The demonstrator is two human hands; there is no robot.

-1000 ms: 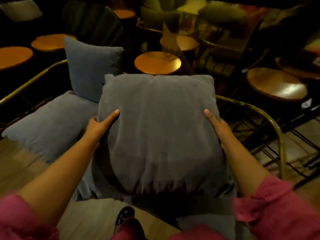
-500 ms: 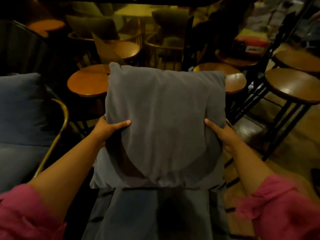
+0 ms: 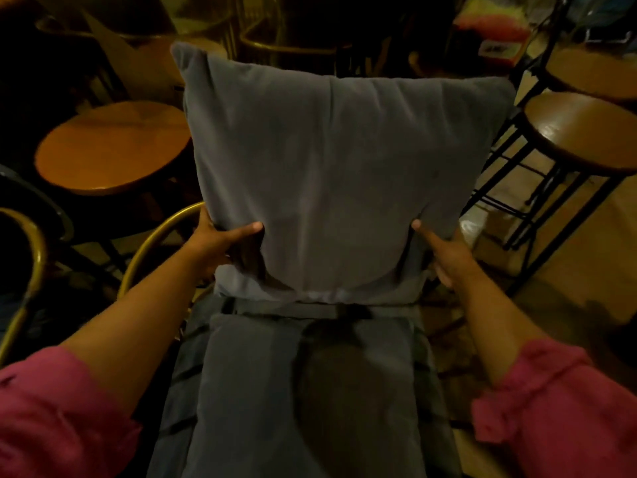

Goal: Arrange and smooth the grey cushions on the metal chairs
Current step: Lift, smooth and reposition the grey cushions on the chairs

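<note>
A large grey back cushion [image 3: 331, 174] stands upright at the centre, its lower edge resting at the rear of a flat grey seat cushion [image 3: 303, 391]. My left hand [image 3: 220, 241] grips the upright cushion's lower left side, thumb pressed into the front. My right hand [image 3: 444, 250] holds the lower right side, thumb on the front and fingers behind. The metal chair's brass-coloured arm rail [image 3: 155, 243] curves out by my left hand. The chair's back is hidden behind the cushion.
A round wooden table [image 3: 110, 150] stands close on the left. Wooden stools on black metal legs [image 3: 582, 132] stand on the right, over a wooden floor. Another brass chair rail [image 3: 31, 270] shows at the far left. More chairs crowd the dark background.
I have swung right, away from the chair with the two cushions, carrying the grey cushion. It now stands upright at the back of this chair's seat cushion, both hands lower on its sides.
</note>
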